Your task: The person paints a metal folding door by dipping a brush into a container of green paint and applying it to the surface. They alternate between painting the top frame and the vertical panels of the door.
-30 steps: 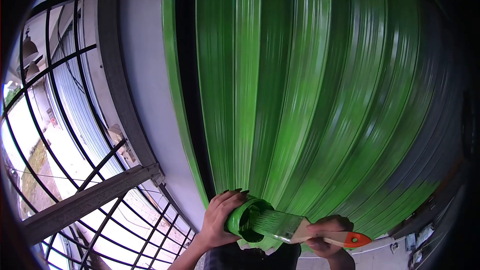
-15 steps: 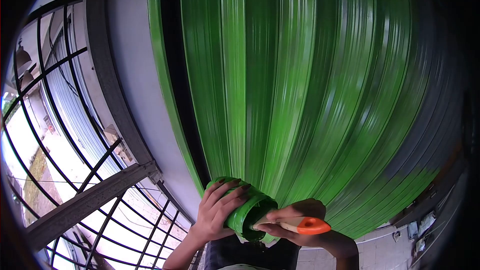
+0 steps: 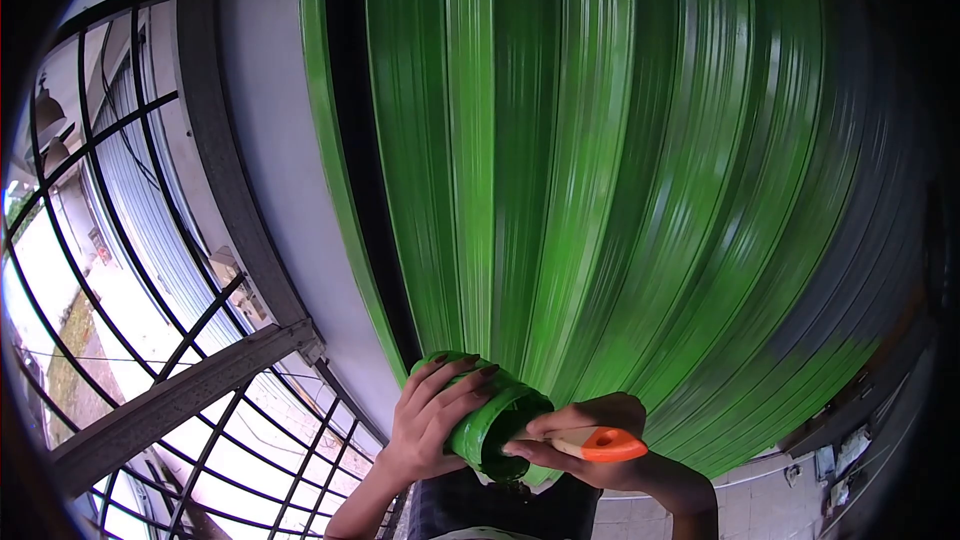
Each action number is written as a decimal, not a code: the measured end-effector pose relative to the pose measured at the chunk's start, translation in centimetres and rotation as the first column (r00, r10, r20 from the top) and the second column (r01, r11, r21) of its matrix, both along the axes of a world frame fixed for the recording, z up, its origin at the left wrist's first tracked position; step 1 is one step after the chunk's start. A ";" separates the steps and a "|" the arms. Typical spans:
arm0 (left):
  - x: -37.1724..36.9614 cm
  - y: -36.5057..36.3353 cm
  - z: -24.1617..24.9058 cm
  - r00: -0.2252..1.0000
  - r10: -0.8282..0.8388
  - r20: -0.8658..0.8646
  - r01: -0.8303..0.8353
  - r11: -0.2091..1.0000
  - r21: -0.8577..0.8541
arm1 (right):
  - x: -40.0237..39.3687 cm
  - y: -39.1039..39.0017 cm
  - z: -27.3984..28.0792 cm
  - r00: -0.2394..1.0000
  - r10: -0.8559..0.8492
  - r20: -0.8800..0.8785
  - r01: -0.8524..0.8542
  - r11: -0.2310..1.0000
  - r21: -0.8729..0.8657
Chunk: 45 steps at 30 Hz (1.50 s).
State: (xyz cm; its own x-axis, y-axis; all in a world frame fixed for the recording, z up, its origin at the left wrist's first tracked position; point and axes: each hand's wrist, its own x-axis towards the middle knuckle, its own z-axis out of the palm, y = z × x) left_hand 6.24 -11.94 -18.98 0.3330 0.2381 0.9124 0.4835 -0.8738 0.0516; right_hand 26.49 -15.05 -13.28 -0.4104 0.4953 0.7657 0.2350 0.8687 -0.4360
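Observation:
My left hand (image 3: 432,418) is wrapped round a green, paint-covered can (image 3: 487,430), tilted with its mouth toward my right hand. Between the fingers and thumb of my right hand (image 3: 590,430) is a paintbrush (image 3: 597,443) with a pale wooden handle and an orange end with a hole. The brush's bristles are hidden inside the can. Just beyond both hands rises a ribbed metal panel (image 3: 590,190), coated in glossy green paint over most of its width.
Unpainted grey ribs (image 3: 850,240) show at the panel's right. A black strip (image 3: 362,130) and a white wall (image 3: 265,110) border its left side. Farther left stand a black metal grille (image 3: 140,115) and a grey beam (image 3: 185,395). Pale floor tiles (image 3: 740,505) lie below.
The brush and my right hand have shifted slightly left, toward the can, and the brush's orange end sits a little higher. My left hand keeps its hold on the can.

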 end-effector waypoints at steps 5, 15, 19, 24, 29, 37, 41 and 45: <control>-0.3 -0.2 -0.2 1.000 0.018 -0.009 -0.019 0.999 -0.028 | 0.3 -0.5 0.7 0.996 -0.032 0.086 0.039 0.995 -0.088; -2.4 -1.0 -2.9 0.972 0.156 0.176 -0.083 0.927 -0.366 | -1.1 1.6 1.3 0.966 0.083 0.246 -0.054 0.991 -0.125; -3.5 -1.5 -4.5 0.930 0.273 0.245 -0.128 0.868 -0.480 | -2.9 3.5 1.4 0.933 0.180 0.312 -0.177 0.983 -0.040; -5.4 -1.9 -6.5 0.873 0.402 0.276 -0.203 0.815 -0.543 | -5.8 5.8 -0.3 0.882 0.300 0.364 -0.346 0.936 0.066; -7.2 -1.7 -8.7 0.823 0.479 0.305 -0.235 0.776 -0.586 | -8.8 6.9 -1.5 0.825 0.238 0.513 -0.379 0.906 0.189; -9.7 -0.5 -10.4 0.776 0.526 0.348 -0.227 0.748 -0.624 | -12.0 10.1 -4.5 0.825 0.274 0.494 -0.409 0.893 0.189; -10.7 0.8 -11.6 0.740 0.585 0.333 -0.281 0.718 -0.637 | -12.7 10.7 -6.0 0.838 0.151 0.524 -0.367 0.866 0.339; -10.7 1.9 -12.2 0.723 0.618 0.310 -0.333 0.704 -0.627 | -12.7 11.1 -6.5 0.803 0.035 0.594 -0.338 0.848 0.408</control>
